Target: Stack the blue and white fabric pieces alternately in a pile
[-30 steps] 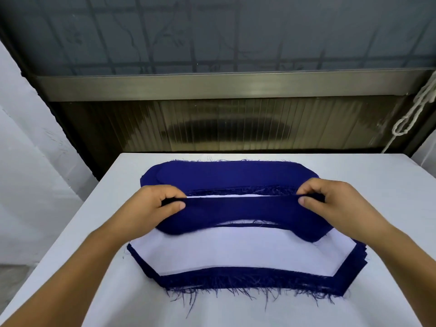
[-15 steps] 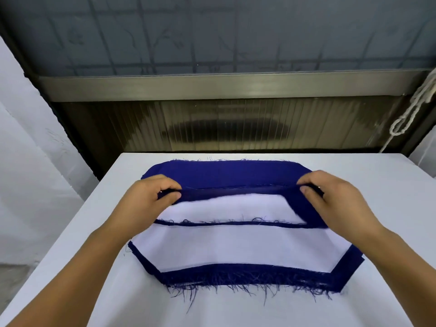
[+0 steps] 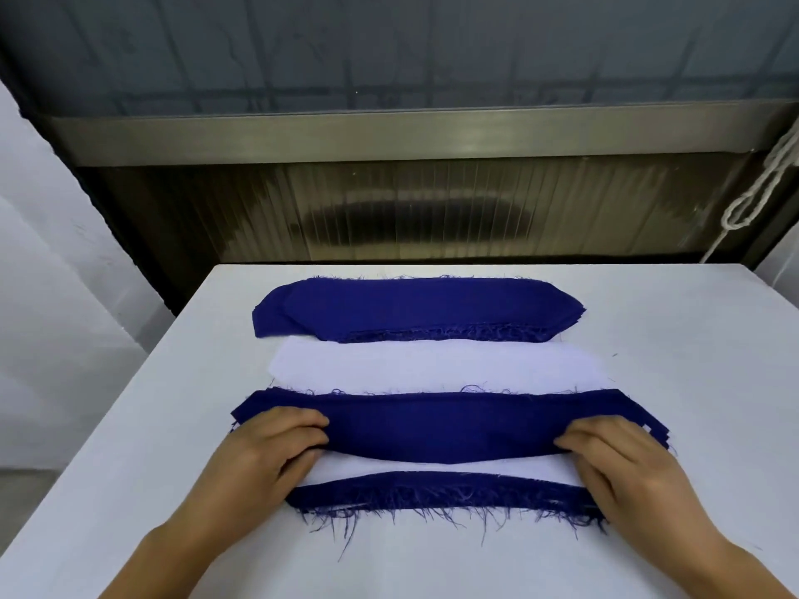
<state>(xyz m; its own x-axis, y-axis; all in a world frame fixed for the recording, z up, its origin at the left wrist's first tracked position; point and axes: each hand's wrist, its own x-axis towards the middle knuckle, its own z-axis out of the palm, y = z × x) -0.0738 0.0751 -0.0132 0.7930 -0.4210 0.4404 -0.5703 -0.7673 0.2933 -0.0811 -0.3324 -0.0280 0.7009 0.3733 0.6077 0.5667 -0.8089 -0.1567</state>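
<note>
The left hand (image 3: 276,447) and right hand (image 3: 614,456) each pinch one end of a blue piece (image 3: 432,430), held over the near pile (image 3: 432,495) on the table (image 3: 670,339). This appears to be the placing step. Next: align the edges, lower, release.

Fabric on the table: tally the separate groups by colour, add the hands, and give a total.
Blue fabric groups: 2, the far blue stack and the blue piece held over the near alternating pile
White fabric groups: 1, the white stack
Hands: 2, the left hand and the right hand
Total: 5
</note>
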